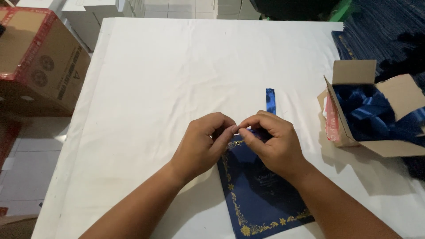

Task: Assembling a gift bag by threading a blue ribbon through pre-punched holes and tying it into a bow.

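A dark blue card point(259, 199) with a gold floral border lies on the white table point(177, 66) in front of me. My left hand point(201, 144) and my right hand point(270, 141) meet at the card's top edge, fingertips pinched together on it. A blue ribbon point(270, 100) runs from under my right hand away across the table. What exactly sits between the fingertips is hidden by the fingers.
An open cardboard box point(354, 73) full of blue ribbons stands at the right edge of the table. A large brown carton point(40, 66) sits on the floor at the left. Dark blue cloth point(385, 26) lies at the far right.
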